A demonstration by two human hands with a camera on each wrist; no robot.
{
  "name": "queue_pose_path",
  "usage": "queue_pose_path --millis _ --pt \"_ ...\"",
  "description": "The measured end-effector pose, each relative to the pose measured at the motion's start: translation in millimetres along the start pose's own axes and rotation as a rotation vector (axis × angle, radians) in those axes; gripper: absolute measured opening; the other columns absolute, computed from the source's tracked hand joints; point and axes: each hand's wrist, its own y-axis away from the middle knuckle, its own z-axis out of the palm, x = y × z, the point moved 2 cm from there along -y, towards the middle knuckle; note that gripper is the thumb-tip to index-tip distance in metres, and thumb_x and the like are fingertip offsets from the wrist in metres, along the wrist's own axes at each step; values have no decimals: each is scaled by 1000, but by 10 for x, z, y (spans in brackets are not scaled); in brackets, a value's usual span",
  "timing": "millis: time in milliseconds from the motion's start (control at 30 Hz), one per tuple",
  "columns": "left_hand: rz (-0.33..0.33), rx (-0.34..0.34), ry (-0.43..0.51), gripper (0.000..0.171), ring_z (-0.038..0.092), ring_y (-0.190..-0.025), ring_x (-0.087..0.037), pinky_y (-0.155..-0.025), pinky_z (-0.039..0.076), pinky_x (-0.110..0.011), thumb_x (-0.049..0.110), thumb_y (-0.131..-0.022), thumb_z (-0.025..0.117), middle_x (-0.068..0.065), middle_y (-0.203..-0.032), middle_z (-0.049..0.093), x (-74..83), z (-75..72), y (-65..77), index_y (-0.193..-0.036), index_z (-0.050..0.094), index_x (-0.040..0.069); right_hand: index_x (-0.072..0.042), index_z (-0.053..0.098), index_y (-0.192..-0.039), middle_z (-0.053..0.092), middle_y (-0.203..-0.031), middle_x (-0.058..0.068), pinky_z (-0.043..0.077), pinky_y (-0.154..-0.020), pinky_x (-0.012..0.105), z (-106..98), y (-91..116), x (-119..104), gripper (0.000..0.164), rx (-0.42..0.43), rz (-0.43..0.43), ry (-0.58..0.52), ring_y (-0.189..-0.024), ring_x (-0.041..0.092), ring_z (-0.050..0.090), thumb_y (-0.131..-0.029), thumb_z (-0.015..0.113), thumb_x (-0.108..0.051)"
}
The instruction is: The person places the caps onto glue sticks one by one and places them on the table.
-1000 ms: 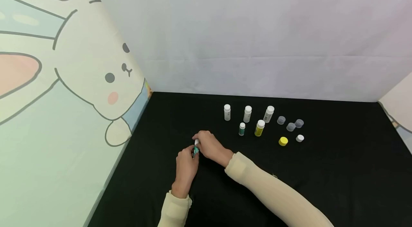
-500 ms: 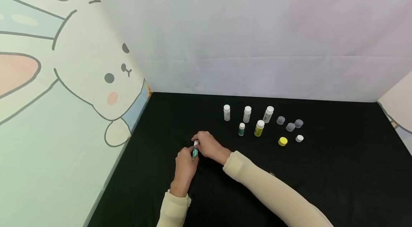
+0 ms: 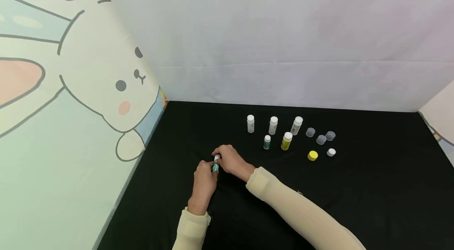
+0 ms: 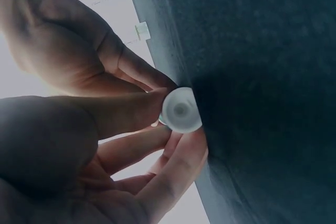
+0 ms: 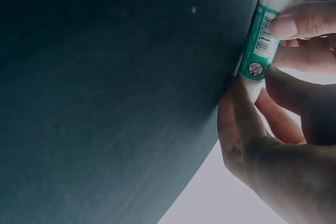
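A small white glue stick with a green label lies between my two hands, close over the black cloth. My left hand pinches its body near the base; in the right wrist view the left thumb lies beside the barcode. My right hand holds the white capped end with its fingertips. The round white base faces the camera in the left wrist view. A matching green stick with a white cap stands to the right of my right hand.
Several white-capped upright sticks stand at the back, including a white one and a yellow-labelled one. To their right are clear cups, a yellow cap and a small white cap. A pale wall hanging rises behind.
The glue stick has turned slightly in the fingers, with more of its green label showing beside my left hand. Both hands stay in nearly the same place.
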Motion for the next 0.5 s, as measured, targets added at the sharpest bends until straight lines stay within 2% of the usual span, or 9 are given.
queue_pose_path --millis 167,500 --pt "-2 1 -6 21 47 -65 -19 -61 43 -34 3 -85 65 -7 -81 50 5 -5 -10 -104 66 -4 -6 66 -111 62 -111 7 49 -77 25 -6 1 -6 25 2 6 -1 -97 18 60 -87 61 -1" --pt "15 -11 -9 4 41 -58 -17 -54 38 -30 0 -85 63 -5 -73 44 12 -3 -17 -87 67 0 -5 64 -115 60 -108 7 48 -79 25 -1 37 -11 27 15 -10 17 -96 18 58 -87 63 -3"
